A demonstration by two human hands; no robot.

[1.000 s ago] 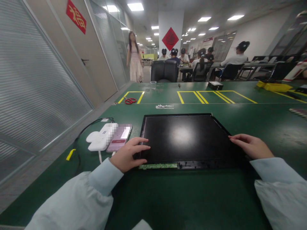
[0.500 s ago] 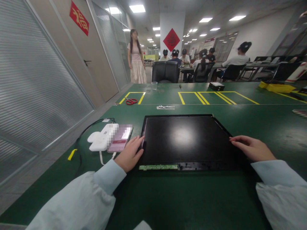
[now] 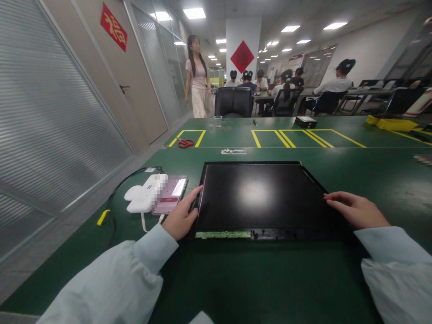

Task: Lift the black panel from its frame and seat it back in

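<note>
A black LCD screen panel (image 3: 283, 198) lies flat on the green table, with a narrow green circuit board (image 3: 222, 235) along the left part of its near edge. At the panel's left edge is my left hand (image 3: 182, 216), open, its fingers stretched forward against the frame and the thumb apart from them. On the opposite side my right hand (image 3: 358, 209) is closed in a pinch, thumb and fingertips on the right edge. The undersides of the fingers are hidden on both hands.
Left of the panel lie a phone (image 3: 170, 195), a white power bank (image 3: 146, 200) and a black cable (image 3: 116, 184). Farther back are red scissors (image 3: 185, 143), white scraps (image 3: 233, 152), a plastic cup (image 3: 218, 120) and a black box (image 3: 305, 121). A person stands beyond the table; several sit behind.
My left hand's fingers have straightened and slid slightly forward along the panel's left edge. My right hand and the panel stay put. The standing person has moved a little closer and to the right.
</note>
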